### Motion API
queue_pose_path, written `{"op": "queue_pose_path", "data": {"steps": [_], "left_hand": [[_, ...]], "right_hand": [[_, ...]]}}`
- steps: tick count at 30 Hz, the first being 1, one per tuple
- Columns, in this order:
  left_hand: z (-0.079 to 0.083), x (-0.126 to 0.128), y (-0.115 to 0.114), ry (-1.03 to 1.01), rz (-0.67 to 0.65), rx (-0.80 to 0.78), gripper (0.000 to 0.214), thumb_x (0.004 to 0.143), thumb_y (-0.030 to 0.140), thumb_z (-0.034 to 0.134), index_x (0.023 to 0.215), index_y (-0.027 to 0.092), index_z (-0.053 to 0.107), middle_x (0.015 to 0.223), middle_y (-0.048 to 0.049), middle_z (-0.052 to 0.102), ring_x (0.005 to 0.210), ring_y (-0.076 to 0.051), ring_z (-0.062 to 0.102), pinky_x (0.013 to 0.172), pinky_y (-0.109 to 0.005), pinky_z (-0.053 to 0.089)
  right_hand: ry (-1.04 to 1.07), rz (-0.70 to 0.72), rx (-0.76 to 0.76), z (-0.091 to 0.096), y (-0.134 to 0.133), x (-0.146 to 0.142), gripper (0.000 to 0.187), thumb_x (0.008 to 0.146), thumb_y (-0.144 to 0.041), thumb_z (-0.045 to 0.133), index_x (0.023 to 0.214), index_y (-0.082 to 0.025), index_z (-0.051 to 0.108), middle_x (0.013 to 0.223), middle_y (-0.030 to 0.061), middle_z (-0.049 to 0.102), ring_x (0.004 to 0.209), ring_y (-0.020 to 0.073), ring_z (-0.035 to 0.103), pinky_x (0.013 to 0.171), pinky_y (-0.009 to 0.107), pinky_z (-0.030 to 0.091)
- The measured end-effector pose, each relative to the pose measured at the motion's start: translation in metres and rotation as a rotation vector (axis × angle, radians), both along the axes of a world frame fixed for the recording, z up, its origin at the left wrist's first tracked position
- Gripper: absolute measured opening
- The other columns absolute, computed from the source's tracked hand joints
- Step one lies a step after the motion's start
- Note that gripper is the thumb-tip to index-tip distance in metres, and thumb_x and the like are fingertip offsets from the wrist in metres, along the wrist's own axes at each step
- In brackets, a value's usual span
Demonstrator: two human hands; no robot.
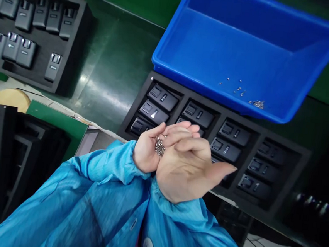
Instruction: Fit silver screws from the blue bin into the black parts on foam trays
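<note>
Hands were pressed together over the black foam tray [284, 150] — left hand [147, 153] cupped, holding small metal screws [159, 146] in its palm, right hand [189, 168] touching it, fingers reaching into the pile. Blue bin [207, 46] sat just behind, few loose screws inside.

Even overhead light, glare on the green table [103, 90], blurred tilted edges.

Glossy green worktop [107, 79], perhaps lamp-lit.
</note>
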State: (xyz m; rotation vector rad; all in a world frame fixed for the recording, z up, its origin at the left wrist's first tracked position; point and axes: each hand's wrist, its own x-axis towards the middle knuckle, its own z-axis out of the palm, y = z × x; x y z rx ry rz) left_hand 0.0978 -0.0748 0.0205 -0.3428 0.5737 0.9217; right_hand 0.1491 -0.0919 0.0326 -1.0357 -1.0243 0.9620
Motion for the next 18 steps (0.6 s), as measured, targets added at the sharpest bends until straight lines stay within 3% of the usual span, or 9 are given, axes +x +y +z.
{"op": "queue_pose_path", "data": {"steps": [4, 8, 11, 14, 18], "left_hand": [[-0.007, -0.011, -0.001, 0.005, 0.005, 0.103, 0.052, 0.106, 0.035, 0.021, 0.109, 0.012, 0.068, 0.126, -0.0110, 0.071, 0.138, -0.021, 0.055, 0.124, -0.038, 0.035], [-0.013, -0.026, -0.004, -0.005, 0.000, 0.219, 0.052, 0.107, 0.039, 0.025, 0.119, 0.013, 0.069, 0.138, -0.0105, 0.066, 0.142, -0.022, 0.051, 0.124, -0.037, 0.034], [-0.016, -0.034, -0.007, -0.019, 0.009, 0.280, 0.057, 0.108, 0.041, 0.022, 0.128, 0.010, 0.065, 0.144, -0.0133, 0.061, 0.142, -0.023, 0.051, 0.124, -0.037, 0.034], [-0.019, -0.035, -0.008, 0.004, 0.003, 0.280, 0.061, 0.108, 0.041, 0.019, 0.140, 0.005, 0.057, 0.148, -0.0161, 0.058, 0.144, -0.023, 0.048, 0.126, -0.037, 0.030], [-0.022, -0.032, -0.010, 0.014, -0.010, 0.258, 0.062, 0.109, 0.041, 0.017, 0.143, 0.004, 0.055, 0.146, -0.0161, 0.059, 0.145, -0.023, 0.048, 0.126, -0.036, 0.029]], "right_hand": [[-0.106, -0.004, 0.015, 0.004, 0.003, -0.002, 0.053, 0.104, -0.046, 0.002, 0.091, -0.026, 0.050, 0.083, 0.0107, 0.060, 0.088, 0.0270, 0.067, 0.085, 0.053, 0.054], [-0.203, 0.000, 0.113, 0.007, 0.000, 0.017, 0.015, 0.101, -0.031, 0.048, 0.102, -0.025, 0.061, 0.098, 0.0087, 0.064, 0.096, 0.0239, 0.066, 0.087, 0.045, 0.054], [-0.596, 0.196, 0.102, 0.011, -0.003, 0.037, 0.013, 0.093, -0.012, 0.060, 0.098, -0.024, 0.063, 0.091, 0.0041, 0.066, 0.087, 0.0196, 0.065, 0.080, 0.037, 0.053], [-0.942, 0.437, 0.111, 0.011, -0.002, 0.048, 0.016, 0.092, -0.007, 0.062, 0.094, -0.023, 0.059, 0.086, 0.0011, 0.068, 0.082, 0.0166, 0.065, 0.077, 0.032, 0.052], [-1.117, 0.512, 0.169, 0.006, 0.002, 0.047, 0.011, 0.094, -0.012, 0.062, 0.092, -0.022, 0.058, 0.084, 0.0013, 0.068, 0.080, 0.0167, 0.064, 0.076, 0.031, 0.051]]}}
